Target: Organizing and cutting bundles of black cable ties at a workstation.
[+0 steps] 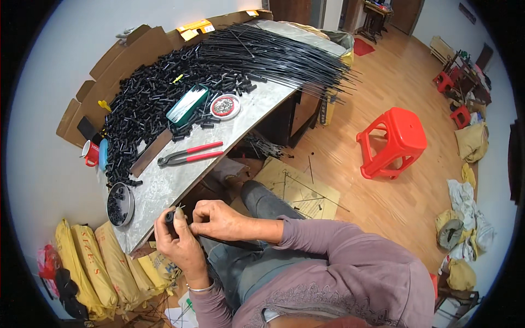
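Observation:
My left hand (178,246) is wrapped round a short black tube (170,216) just off the table's near edge. A thin pale wire-like bit shows by the left thumb tip. Close beside it, my right hand (221,220) is pinched, its fingertips near the tube; what lies between them is hidden. On the grey tabletop (164,188) ahead rest pliers (188,154) with red handles. A round tray (121,204) of small black parts stands at the table's left corner. Past the pliers spreads a big heap of short black tubes (139,104).
Long black rods (273,52) overhang the table's far right end. A green box (188,105) of white sticks and a round dish (225,106) of small metal bits stand by the heap. A red stool (394,143) is on the floor; yellow sacks (90,262) lean at left.

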The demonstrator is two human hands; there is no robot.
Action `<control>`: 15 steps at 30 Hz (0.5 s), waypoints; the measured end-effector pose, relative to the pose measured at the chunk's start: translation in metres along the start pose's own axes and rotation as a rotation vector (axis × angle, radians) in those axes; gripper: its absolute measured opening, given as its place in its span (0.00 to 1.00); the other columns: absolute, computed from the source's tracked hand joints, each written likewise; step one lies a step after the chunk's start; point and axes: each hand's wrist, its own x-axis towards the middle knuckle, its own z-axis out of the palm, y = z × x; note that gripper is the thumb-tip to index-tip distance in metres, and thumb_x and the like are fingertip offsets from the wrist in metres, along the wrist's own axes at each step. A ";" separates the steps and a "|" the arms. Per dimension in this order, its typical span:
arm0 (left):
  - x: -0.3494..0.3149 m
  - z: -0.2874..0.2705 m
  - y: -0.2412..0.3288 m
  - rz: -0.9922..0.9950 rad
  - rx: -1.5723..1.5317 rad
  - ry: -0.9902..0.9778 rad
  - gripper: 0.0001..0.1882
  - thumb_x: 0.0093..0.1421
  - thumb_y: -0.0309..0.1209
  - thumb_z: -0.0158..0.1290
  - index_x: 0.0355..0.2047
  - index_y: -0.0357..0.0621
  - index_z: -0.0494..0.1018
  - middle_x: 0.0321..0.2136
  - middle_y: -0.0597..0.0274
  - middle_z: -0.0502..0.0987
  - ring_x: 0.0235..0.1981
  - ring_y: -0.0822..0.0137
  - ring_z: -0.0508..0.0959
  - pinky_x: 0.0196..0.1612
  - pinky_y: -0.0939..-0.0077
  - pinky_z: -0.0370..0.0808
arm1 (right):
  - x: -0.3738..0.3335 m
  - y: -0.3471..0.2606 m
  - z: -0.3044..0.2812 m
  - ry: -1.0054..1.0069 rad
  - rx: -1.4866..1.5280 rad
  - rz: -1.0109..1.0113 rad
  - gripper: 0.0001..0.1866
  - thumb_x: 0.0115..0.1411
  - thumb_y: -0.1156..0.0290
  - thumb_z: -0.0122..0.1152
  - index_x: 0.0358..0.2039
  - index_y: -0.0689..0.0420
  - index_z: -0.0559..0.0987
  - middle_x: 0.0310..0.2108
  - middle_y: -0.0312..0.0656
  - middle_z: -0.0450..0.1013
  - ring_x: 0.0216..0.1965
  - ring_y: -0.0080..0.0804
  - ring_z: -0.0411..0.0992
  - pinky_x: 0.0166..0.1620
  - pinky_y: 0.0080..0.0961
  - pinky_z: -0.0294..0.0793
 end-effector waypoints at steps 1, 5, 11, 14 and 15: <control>-0.001 -0.002 0.002 0.010 0.007 -0.006 0.07 0.61 0.27 0.52 0.35 0.33 0.72 0.28 0.59 0.73 0.29 0.72 0.72 0.33 0.78 0.70 | -0.001 -0.004 -0.002 -0.032 -0.101 -0.046 0.17 0.51 0.62 0.65 0.22 0.65 0.74 0.25 0.46 0.69 0.28 0.36 0.70 0.32 0.32 0.68; 0.000 -0.014 0.000 -0.021 -0.115 -0.041 0.07 0.64 0.28 0.48 0.34 0.35 0.71 0.27 0.64 0.72 0.28 0.75 0.70 0.32 0.80 0.67 | -0.003 -0.019 -0.020 -0.099 -0.135 -0.031 0.15 0.54 0.63 0.64 0.26 0.64 0.77 0.27 0.42 0.71 0.30 0.29 0.72 0.33 0.28 0.70; -0.003 -0.031 0.007 -0.112 -0.227 -0.140 0.05 0.62 0.26 0.47 0.35 0.36 0.70 0.29 0.66 0.70 0.29 0.76 0.69 0.33 0.83 0.66 | -0.004 -0.007 -0.001 -0.210 0.183 0.059 0.09 0.57 0.69 0.59 0.30 0.63 0.79 0.22 0.36 0.73 0.28 0.16 0.69 0.33 0.20 0.70; 0.002 -0.039 -0.004 -0.140 -0.383 -0.354 0.06 0.61 0.23 0.45 0.37 0.36 0.70 0.34 0.64 0.72 0.35 0.74 0.70 0.41 0.81 0.68 | -0.007 -0.007 -0.009 -0.213 0.111 0.097 0.07 0.58 0.71 0.57 0.28 0.62 0.78 0.22 0.32 0.72 0.26 0.16 0.69 0.31 0.19 0.70; 0.006 -0.041 -0.005 -0.146 -0.401 -0.422 0.07 0.61 0.24 0.45 0.38 0.35 0.70 0.35 0.64 0.72 0.38 0.74 0.70 0.44 0.81 0.67 | -0.008 -0.012 -0.011 -0.228 0.100 0.114 0.07 0.59 0.71 0.57 0.28 0.61 0.78 0.23 0.32 0.72 0.26 0.16 0.69 0.30 0.18 0.70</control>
